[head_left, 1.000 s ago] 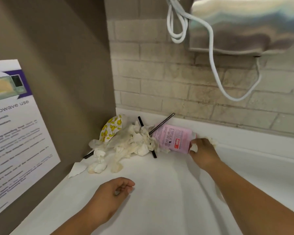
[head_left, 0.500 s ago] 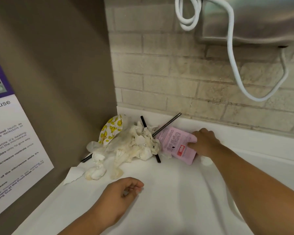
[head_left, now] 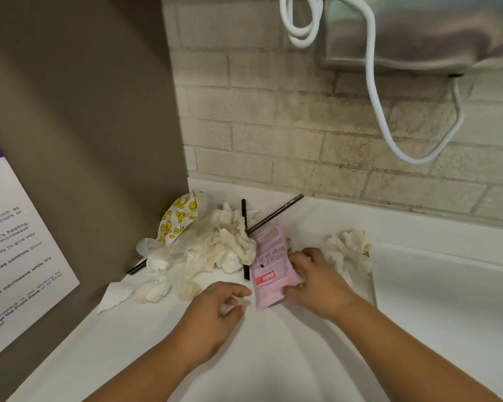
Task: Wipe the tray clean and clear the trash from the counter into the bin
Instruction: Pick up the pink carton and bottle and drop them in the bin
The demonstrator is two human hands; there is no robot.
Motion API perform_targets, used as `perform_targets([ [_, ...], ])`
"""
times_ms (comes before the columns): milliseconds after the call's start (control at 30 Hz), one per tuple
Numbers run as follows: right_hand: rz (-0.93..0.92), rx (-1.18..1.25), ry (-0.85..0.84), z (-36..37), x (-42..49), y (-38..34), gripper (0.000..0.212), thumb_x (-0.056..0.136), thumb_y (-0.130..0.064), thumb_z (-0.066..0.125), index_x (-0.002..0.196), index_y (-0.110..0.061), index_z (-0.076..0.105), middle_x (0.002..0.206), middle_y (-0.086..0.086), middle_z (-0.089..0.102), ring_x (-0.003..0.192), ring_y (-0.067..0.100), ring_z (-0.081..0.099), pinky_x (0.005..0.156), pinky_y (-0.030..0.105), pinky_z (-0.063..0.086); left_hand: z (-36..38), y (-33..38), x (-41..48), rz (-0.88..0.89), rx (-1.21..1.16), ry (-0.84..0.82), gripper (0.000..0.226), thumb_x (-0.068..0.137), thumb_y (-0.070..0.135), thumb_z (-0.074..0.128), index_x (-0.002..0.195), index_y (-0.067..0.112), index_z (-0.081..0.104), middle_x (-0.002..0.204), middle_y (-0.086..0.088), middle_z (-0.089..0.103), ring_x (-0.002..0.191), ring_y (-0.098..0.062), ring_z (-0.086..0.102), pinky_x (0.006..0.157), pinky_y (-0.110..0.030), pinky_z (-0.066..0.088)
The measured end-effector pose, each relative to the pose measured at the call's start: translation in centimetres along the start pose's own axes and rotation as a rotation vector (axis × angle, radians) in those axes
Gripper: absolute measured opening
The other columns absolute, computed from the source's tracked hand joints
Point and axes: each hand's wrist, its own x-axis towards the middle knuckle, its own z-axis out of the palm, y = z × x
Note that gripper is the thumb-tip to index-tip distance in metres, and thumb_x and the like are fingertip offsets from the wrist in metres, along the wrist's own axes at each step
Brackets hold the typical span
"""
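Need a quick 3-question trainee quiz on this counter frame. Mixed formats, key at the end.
1. True or false: the right hand grips the pink packet.
2. Where does the smiley wrapper lie?
A) in the corner, against the brown wall
B) to the right of the packet
C) under the right hand
3. Short answer: what lies on the counter just behind and to the right of the right hand?

Key: 1 true; 2 A; 3 a crumpled tissue wad.
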Motion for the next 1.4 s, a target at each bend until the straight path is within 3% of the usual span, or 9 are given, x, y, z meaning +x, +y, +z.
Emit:
perform_targets([
  [100,-0.004,0.109,-0.007,0.6,-2.0,-1.0,0.052,0.075,-0.036,0.067,0.124,-0.038,0.050,0.130,-0.007,0.033,0.110,0.011,0.050,0.094,0.025,0.042,0.3,0.0,0.2,0.029,0.068,-0.060,0.048,0.082,0.026,0.069,0.121,0.043,0.046,0.125,0.021,0.040,0.110,0.007,0.044,0.095,-0.018,0.039],
  [233,-0.041,0.192,-0.060,1.0,-4.5,-1.8,0.042,0.078,-0.044,0.066,0.115,-0.055,0.049,0.136,-0.018,0.022,0.112,0.002,0.048,0.094,0.022,0.040,1.1,-0.3,-0.1,0.107,0.186,-0.174,0.082,0.073,0.031,0.074,0.139,0.039,0.026,0.136,0.022,0.021,0.125,0.003,0.030,0.099,-0.003,0.023],
  [433,-0.107,0.321,-0.154,1.7,-6.8,-2.7,0.049,0.071,-0.055,0.071,0.115,-0.061,0.051,0.144,-0.034,0.000,0.103,-0.028,0.044,0.097,0.013,0.041,2.5,0.2,-0.1,0.148,0.208,-0.182,0.094,0.069,0.032,0.070,0.142,0.047,0.012,0.142,0.019,0.019,0.130,-0.001,0.033,0.107,-0.025,0.037],
  [533,-0.144,0.318,-0.140,2.1,-7.3,-2.6,0.050,0.068,-0.061,0.071,0.113,-0.066,0.049,0.147,-0.033,0.000,0.114,-0.025,0.036,0.101,0.018,0.040,2.5,0.1,-0.4,0.162,0.205,-0.182,0.091,0.071,0.022,0.065,0.138,0.054,0.013,0.141,0.022,0.023,0.127,-0.003,0.039,0.103,-0.026,0.041],
  [667,-0.175,0.410,-0.113,2.4,-7.9,-2.6,0.047,0.069,-0.050,0.076,0.112,-0.059,0.057,0.142,-0.034,0.007,0.113,-0.011,0.052,0.096,0.021,0.047,2.1,0.3,-1.1,0.213,0.270,-0.130,0.070,0.085,0.015,0.054,0.140,0.045,0.024,0.143,0.021,0.026,0.127,-0.002,0.038,0.105,-0.020,0.035],
  [833,-0.135,0.459,-0.032,1.8,-8.4,-1.9,0.023,0.072,-0.040,0.079,0.092,-0.039,0.066,0.139,-0.029,0.020,0.114,-0.020,0.041,0.089,0.016,0.049,0.6,0.9,-1.9,0.224,0.217,-0.041,0.046,0.094,0.012,0.043,0.132,0.037,0.046,0.133,0.021,0.042,0.121,0.005,0.041,0.100,-0.005,0.028],
  [933,-0.086,0.457,0.019,0.3,-8.7,-1.5,0.029,0.070,-0.040,0.080,0.094,-0.041,0.062,0.133,-0.026,0.030,0.112,-0.019,0.041,0.094,0.020,0.045,-0.8,1.3,-2.7,0.221,0.173,0.040,0.040,0.095,0.014,0.046,0.121,0.044,0.055,0.117,0.030,0.051,0.110,0.010,0.047,0.092,-0.002,0.031],
  [1067,-0.048,0.519,0.053,-1.8,-9.7,-1.9,0.031,0.071,-0.028,0.081,0.093,-0.042,0.064,0.124,-0.023,0.040,0.109,-0.020,0.039,0.083,0.004,0.035,-2.7,2.5,-3.9,0.193,0.080,0.141,0.040,0.095,0.018,0.050,0.095,0.057,0.058,0.098,0.032,0.058,0.081,0.002,0.060,0.076,-0.004,0.040],
  [1400,-0.028,0.416,-0.113,-5.9,-13.3,-3.4,0.032,0.069,-0.041,0.081,0.094,-0.045,0.062,0.111,-0.027,0.046,0.100,-0.011,0.048,0.082,0.019,0.047,-6.1,3.6,-7.8,0.063,0.008,0.307,0.026,0.094,0.023,0.051,0.079,0.037,0.066,0.067,0.000,0.064,0.053,-0.004,0.053,0.048,-0.009,0.036],
])
